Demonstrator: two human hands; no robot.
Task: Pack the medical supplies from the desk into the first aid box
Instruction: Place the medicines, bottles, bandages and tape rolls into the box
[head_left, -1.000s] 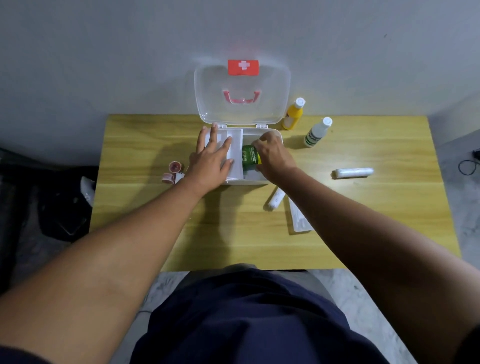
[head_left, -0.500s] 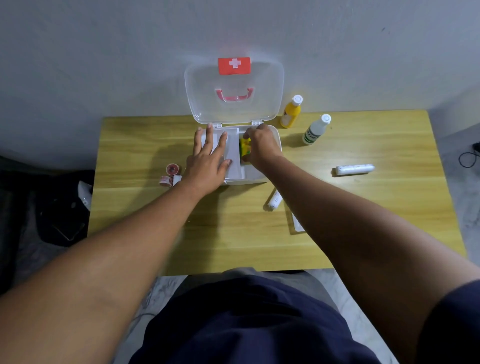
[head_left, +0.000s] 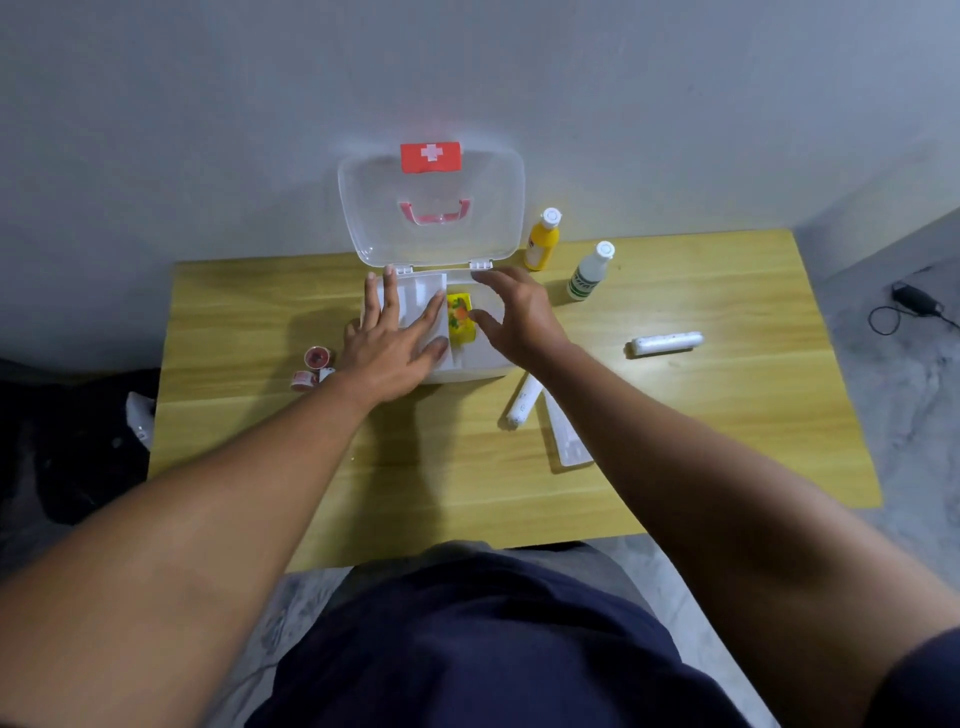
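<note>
The clear first aid box (head_left: 475, 366) stands open at the back of the desk, its lid (head_left: 431, 202) with a red cross leaning on the wall. My left hand (head_left: 395, 338) lies flat, fingers spread, on the white tray (head_left: 423, 291) in the box's left half. A yellow packet (head_left: 461, 323) lies inside the box beside that tray. My right hand (head_left: 514, 312) hovers just right of the packet with fingers apart, holding nothing.
A yellow bottle (head_left: 542, 240) and a white bottle (head_left: 590, 272) stand right of the box. A white roll (head_left: 666, 343) lies further right. Another white roll (head_left: 522, 401) and a flat clear pack (head_left: 566, 439) lie in front of the box. Small tape rolls (head_left: 311, 367) sit left.
My right hand has set the yellow-green packet down in the box and let go, opening and drawing back slightly to the right. My left hand has stayed flat on the tray.
</note>
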